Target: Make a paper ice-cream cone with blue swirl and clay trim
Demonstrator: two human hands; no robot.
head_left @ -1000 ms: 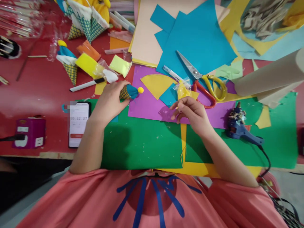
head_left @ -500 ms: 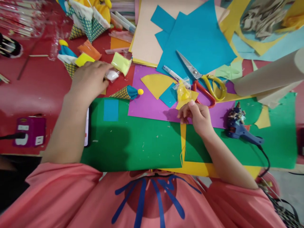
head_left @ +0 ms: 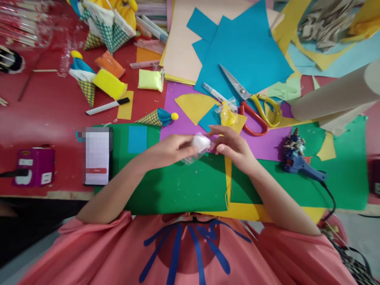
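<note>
My left hand (head_left: pixel 168 150) holds a small clear bag of white clay (head_left: pixel 199 143) over the green paper sheet (head_left: pixel 178 182). My right hand (head_left: pixel 234 148) is at the bag's right side, fingertips touching it, and a small yellow ball shows at its thumb. Just beyond the hands, a paper cone with a blue top and a yellow ball (head_left: pixel 158 117) lies on its side. A bag of yellow clay (head_left: pixel 228 114) rests on the purple sheet (head_left: pixel 267 144).
Scissors (head_left: pixel 252 103) lie on blue paper to the right. A blue glue gun (head_left: pixel 298 162) sits at right with its cord trailing off. A phone (head_left: pixel 97 155) and a purple power strip (head_left: pixel 32 166) lie left. More cones, clay packets and a marker (head_left: pixel 107 106) crowd the far left.
My left hand let go of the cone, reached far left to the white clay bag, and brought it back to the middle. My right hand moved to meet it.
</note>
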